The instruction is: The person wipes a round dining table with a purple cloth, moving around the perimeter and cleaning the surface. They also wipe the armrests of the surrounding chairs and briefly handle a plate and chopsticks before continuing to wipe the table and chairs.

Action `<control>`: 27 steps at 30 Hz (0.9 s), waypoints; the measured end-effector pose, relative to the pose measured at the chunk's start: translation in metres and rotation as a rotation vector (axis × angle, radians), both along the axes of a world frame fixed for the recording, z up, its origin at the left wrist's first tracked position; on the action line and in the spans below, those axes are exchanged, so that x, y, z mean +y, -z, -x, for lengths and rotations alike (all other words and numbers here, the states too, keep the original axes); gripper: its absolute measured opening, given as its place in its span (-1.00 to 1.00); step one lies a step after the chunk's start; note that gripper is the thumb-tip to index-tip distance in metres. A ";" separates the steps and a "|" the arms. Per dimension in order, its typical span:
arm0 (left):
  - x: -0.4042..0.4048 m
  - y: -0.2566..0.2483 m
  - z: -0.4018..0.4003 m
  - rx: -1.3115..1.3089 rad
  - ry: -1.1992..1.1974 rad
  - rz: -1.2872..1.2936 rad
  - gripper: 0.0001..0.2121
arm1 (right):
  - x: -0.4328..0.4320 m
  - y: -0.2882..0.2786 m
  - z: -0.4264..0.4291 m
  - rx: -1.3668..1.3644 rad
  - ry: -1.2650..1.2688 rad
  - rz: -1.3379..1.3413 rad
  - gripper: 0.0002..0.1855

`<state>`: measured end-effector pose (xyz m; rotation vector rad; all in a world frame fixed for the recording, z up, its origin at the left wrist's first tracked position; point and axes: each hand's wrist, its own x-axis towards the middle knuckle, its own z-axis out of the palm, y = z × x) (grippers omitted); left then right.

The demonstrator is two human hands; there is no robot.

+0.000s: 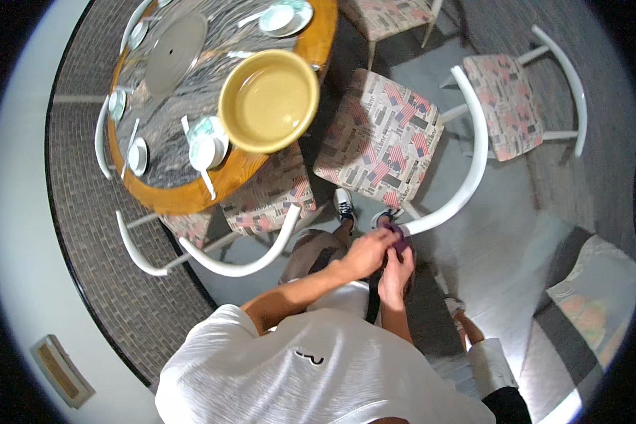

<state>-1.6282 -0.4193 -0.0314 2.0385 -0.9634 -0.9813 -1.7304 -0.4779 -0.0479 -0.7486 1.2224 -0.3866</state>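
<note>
A dark purple cloth (399, 239) is bunched between my two hands, at the end of a chair's white curved backrest (469, 180). My left hand (371, 253) comes in from the left, with its fingers on the cloth's upper part. Below and to the right, my right hand (396, 273) pinches the cloth's lower edge with thumb and fingers. Whether the cloth touches the backrest cannot be told. A yellow basin (269, 100) holding clear liquid rests on the wooden rim of the round table (191, 198), up and left of my hands.
Bowls and plates (206, 151) stand around the table, with a round grey turntable (176, 53). Patterned chairs (381, 138) surround it; another chair (503, 106) stands at the right. Behind me at lower right, another person's leg and light shorts (490, 365) show.
</note>
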 end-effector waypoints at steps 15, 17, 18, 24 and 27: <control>0.109 -0.111 -0.062 0.669 -1.131 0.685 -0.54 | -0.013 -0.114 -0.135 -0.505 -0.948 -0.199 -0.80; 0.124 -0.132 -0.059 0.521 -1.171 0.632 -0.59 | 0.007 -0.128 -0.147 -0.503 -0.925 -0.420 -0.79; 0.134 -0.143 -0.058 0.442 -1.160 0.523 -0.61 | 0.013 -0.124 -0.150 -0.494 -0.989 -0.408 -0.78; 0.181 -0.145 -0.047 0.263 -1.201 0.329 -0.73 | 0.052 -0.114 -0.157 -0.469 -1.163 -0.505 -0.51; 0.203 -0.162 -0.041 0.459 -1.191 0.358 -0.76 | 0.066 -0.114 -0.160 -0.575 -1.450 -0.496 -0.34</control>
